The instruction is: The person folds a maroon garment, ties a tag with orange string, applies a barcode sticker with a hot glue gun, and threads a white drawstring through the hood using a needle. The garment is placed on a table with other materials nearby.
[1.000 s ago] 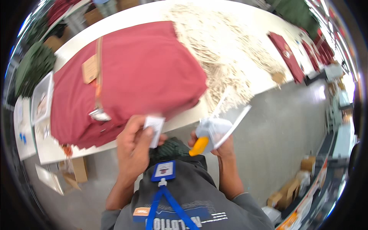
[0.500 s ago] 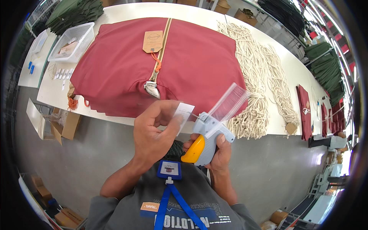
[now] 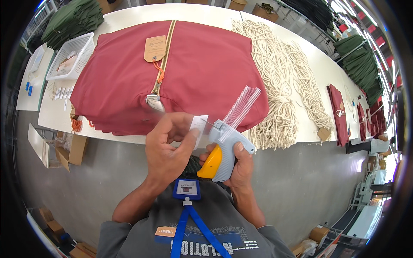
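My left hand [image 3: 170,144] pinches a small white label [image 3: 198,129] between thumb and fingers. Wrapped round the handle of a grey tagging gun [image 3: 229,157] with a yellow trigger is my right hand [image 3: 241,167]. A clip of clear plastic fasteners [image 3: 243,107] sticks up out of the gun's top. The gun's needle points left at the label; whether it touches the label I cannot tell. Beyond both hands lies a stack of dark red fabric bags [image 3: 206,64], with a golden zipper and a brown card tag [image 3: 155,48] on an orange cord. A white label [image 3: 155,103] sits by the zipper's near end.
Bundles of cream rope [image 3: 275,86] lie on the white table [image 3: 211,15] right of the bags. A white plastic basket [image 3: 81,58] and small white labels [image 3: 64,92] are at the left. Green folded fabric [image 3: 73,21] is piled behind. A cardboard box [image 3: 77,150] stands on the floor.
The view has shifted slightly, so the bags and table sit further left. Both hands keep their holds; the gun's needle and the label remain close together.
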